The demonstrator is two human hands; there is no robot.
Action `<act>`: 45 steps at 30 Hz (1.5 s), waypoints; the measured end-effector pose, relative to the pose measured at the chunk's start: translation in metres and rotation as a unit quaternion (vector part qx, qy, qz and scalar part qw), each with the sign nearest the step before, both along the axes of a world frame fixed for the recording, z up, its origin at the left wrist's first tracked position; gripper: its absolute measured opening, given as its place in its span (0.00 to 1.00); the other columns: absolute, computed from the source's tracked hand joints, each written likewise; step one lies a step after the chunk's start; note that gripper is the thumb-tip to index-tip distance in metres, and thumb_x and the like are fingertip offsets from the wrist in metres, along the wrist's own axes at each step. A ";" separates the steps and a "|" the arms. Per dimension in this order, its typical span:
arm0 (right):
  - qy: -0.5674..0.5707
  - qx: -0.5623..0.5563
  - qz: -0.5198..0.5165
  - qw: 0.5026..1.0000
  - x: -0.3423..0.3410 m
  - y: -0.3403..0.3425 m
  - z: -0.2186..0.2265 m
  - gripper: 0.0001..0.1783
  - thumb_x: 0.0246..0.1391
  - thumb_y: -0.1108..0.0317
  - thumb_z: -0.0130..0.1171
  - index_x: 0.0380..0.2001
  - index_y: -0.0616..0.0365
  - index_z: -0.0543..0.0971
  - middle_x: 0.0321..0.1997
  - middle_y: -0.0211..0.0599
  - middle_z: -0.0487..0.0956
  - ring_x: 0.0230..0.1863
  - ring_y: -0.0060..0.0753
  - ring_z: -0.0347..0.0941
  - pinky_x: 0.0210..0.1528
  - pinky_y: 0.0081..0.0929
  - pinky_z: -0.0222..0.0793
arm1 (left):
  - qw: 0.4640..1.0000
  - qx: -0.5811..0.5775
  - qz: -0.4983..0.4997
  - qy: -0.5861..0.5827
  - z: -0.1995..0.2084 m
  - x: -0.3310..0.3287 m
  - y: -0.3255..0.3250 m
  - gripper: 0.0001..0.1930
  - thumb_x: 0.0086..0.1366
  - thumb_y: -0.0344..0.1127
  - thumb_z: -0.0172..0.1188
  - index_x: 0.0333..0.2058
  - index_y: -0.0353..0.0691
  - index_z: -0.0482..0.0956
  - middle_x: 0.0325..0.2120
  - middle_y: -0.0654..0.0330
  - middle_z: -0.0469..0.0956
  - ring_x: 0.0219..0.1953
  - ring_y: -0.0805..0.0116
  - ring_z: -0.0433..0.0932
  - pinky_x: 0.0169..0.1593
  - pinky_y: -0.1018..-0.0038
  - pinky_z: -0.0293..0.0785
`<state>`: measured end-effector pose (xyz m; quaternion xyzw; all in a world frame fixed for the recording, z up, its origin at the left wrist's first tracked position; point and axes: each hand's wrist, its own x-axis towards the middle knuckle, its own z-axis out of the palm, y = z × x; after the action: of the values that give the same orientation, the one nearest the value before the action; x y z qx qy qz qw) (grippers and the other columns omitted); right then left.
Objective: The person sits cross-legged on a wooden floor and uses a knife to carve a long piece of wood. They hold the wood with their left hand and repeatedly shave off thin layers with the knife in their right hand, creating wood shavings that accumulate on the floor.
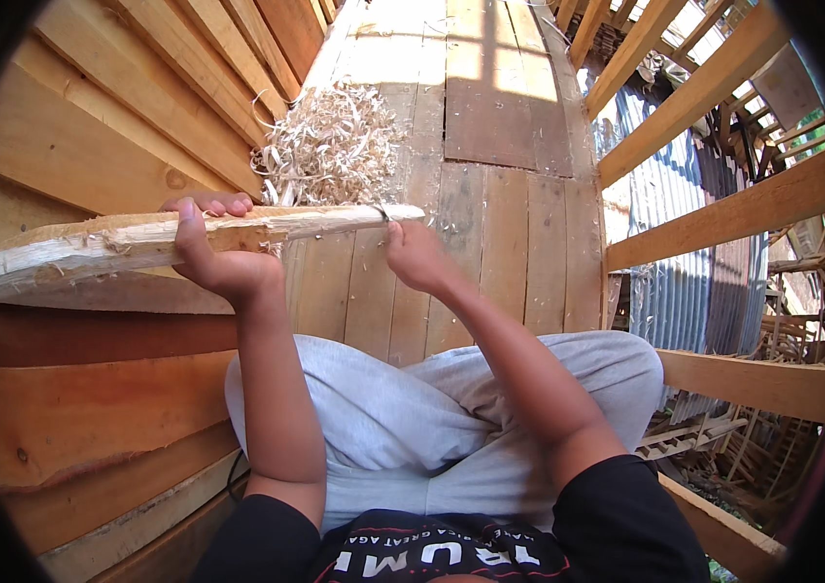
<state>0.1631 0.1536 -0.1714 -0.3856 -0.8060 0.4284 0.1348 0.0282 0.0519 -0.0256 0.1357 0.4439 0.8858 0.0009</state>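
A long, pale, rough-hewn piece of wood (121, 238) runs from the left rim to the middle, roughly level, with a narrower right end. My left hand (228, 262) is wrapped round it from below, the thumb up on the near face and the fingertips showing over the far side. Just under the narrow end is my right hand (419, 257), closed in a fist. A small dark, curved thing (382, 211) lies across the wood right above that fist. Whether it is a blade, and what my right fingers enclose, is hidden.
A heap of curled wood shavings (330, 146) lies on the plank floor (505, 243) beyond my hands. Stacked boards (92, 418) line the left side. Wooden rails (723, 219) run along the right, with corrugated metal sheets (694, 282) past them. My crossed legs (393, 408) are close below.
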 end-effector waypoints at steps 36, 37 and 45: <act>-0.016 -0.009 0.012 1.000 -0.005 -0.031 0.051 0.22 0.67 0.59 0.38 0.31 0.67 0.73 0.29 0.64 0.77 0.34 0.68 0.74 0.40 0.57 0.68 | 0.993 -0.051 0.104 0.015 0.004 0.007 0.006 0.13 0.61 0.41 0.55 0.27 0.39 0.65 0.21 0.61 0.65 0.24 0.67 0.70 0.34 0.69 0.70; 0.011 0.003 0.003 1.000 -0.008 -0.031 0.048 0.22 0.67 0.59 0.38 0.31 0.68 0.73 0.29 0.64 0.77 0.34 0.69 0.74 0.40 0.57 0.67 | 0.991 -0.056 0.124 0.013 0.008 0.012 0.008 0.12 0.61 0.39 0.55 0.27 0.38 0.66 0.20 0.61 0.65 0.23 0.68 0.70 0.33 0.70 0.70; -0.075 -0.057 -0.024 0.995 0.007 0.013 -0.019 0.23 0.67 0.60 0.38 0.36 0.71 0.76 0.33 0.68 0.77 0.40 0.69 0.74 0.47 0.55 0.67 | 0.991 -0.045 0.128 0.002 0.004 0.010 0.012 0.12 0.62 0.39 0.56 0.30 0.36 0.66 0.19 0.60 0.68 0.22 0.69 0.71 0.33 0.71 0.70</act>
<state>0.1699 0.1671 -0.1909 -0.4428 -0.7786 0.4404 0.0617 0.0385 0.0643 -0.0211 0.0797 0.4969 0.8574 -0.1075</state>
